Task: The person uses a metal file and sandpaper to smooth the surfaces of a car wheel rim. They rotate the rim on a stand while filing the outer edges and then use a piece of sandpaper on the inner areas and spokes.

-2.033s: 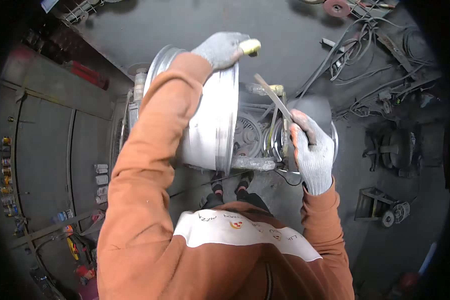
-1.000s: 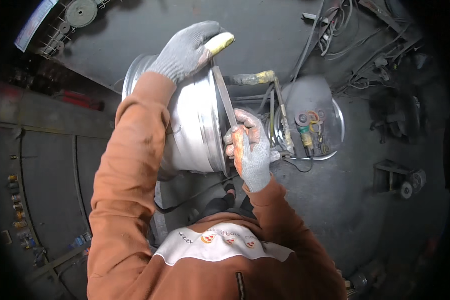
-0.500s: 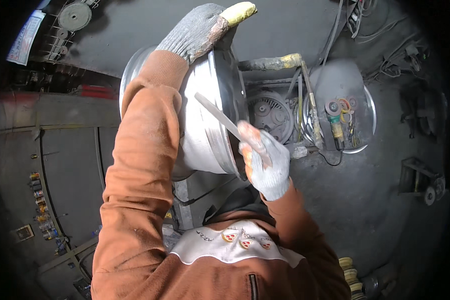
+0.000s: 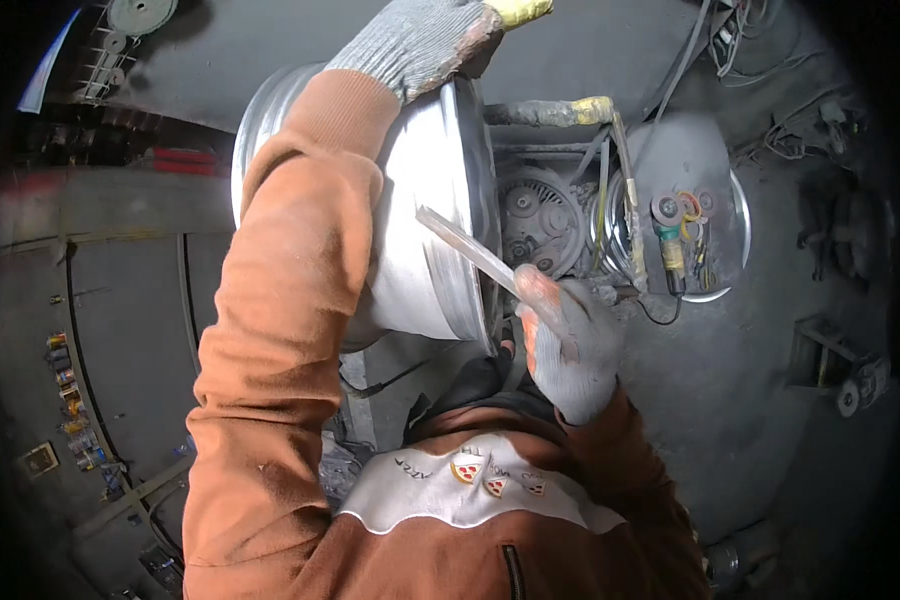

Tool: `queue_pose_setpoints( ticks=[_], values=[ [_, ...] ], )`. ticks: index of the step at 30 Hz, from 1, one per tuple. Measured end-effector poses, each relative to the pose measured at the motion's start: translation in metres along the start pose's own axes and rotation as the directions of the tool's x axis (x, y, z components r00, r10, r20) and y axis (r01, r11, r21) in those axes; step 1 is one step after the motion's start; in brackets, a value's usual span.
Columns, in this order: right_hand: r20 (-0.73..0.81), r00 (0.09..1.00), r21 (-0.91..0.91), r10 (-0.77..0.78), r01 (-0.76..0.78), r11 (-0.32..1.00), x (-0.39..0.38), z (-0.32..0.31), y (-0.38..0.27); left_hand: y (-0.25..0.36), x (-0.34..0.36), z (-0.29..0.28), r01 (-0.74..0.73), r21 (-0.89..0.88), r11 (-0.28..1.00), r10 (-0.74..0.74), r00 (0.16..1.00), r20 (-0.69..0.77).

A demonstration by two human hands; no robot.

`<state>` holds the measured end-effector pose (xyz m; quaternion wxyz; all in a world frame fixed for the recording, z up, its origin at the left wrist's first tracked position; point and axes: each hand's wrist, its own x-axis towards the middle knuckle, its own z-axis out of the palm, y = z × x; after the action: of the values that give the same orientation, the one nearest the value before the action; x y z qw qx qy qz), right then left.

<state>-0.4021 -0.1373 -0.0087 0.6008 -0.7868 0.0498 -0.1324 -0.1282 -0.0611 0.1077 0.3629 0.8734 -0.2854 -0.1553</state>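
Observation:
A silver metal wheel rim (image 4: 415, 170) lies on its side across a machine. My left hand (image 4: 425, 45), in a grey glove with a yellow thumb, grips the rim's upper edge, its fingers partly hidden behind it. My orange sleeve covers part of the rim. My right hand (image 4: 570, 335), gloved in grey with orange-stained fingertips, is closed on a long flat metal bar like a file (image 4: 462, 240). The bar slants up and left over the rim's right side, its tip over the bright rim surface; I cannot tell whether it touches.
Geared machinery (image 4: 530, 215) and a taped arm (image 4: 545, 112) stand right of the rim. An angle grinder (image 4: 672, 255) and discs rest on a grey plate farther right. Tangled cables (image 4: 800, 130) lie beyond. A wheeled stand (image 4: 820, 355) is at the right, small cans (image 4: 70, 400) at the left.
The bar has swung from upright at the rim's edge to a slant across its right side. My left hand has moved up and right, gripping the rim.

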Motion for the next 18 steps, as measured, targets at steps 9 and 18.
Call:
queue_pose_setpoints(
  ticks=[9, 18],
  values=[
    [0.075, 0.851, -0.492, -0.520, 0.485, 0.723, 0.021, 0.001, -0.008, -0.010, -0.001, -0.007, -0.010, -0.044, 0.999, 0.012, 0.999, 0.053],
    [-0.022, 0.872, -0.419, -0.489, 0.436, 0.797, 0.061, 0.000, -0.015, -0.004, 0.010, 0.006, -0.228, 0.008, 0.974, 0.228, 0.972, 0.053]
  ],
)
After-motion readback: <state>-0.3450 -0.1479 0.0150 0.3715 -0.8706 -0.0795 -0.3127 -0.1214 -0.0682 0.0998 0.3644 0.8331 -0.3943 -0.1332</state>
